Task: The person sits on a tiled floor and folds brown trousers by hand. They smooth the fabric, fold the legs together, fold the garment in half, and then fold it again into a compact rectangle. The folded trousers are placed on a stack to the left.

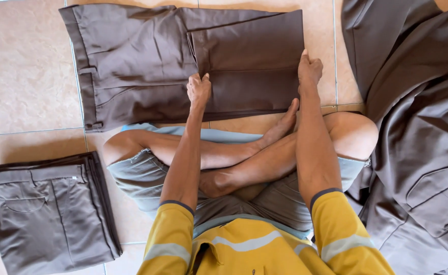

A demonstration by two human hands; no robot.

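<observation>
A pair of dark brown woven trousers (147, 61) lies flat on the beige tiled floor (25, 76) in front of a person sitting cross-legged in grey shorts and a yellow shirt, waistband to the left and the legs already turned back once, so the lower leg panel (249, 56) rests doubled on top of the upper part. The left hand (199, 89) is closed in a pinch on the near left corner of that folded panel, and the right hand (309, 69) is closed the same way on its right edge, both arms stretched forward over the knees. To the left on the floor sits a neat stack of folded grey-brown trousers (46, 209), several pairs deep by the layered edges. To the right a loose heap of unfolded dark brown garments (417, 132) spreads across the tiles. As a judgement, this pair looks about half folded, with at least one more fold left before it matches the stack, and the heap suggests much remains.
</observation>
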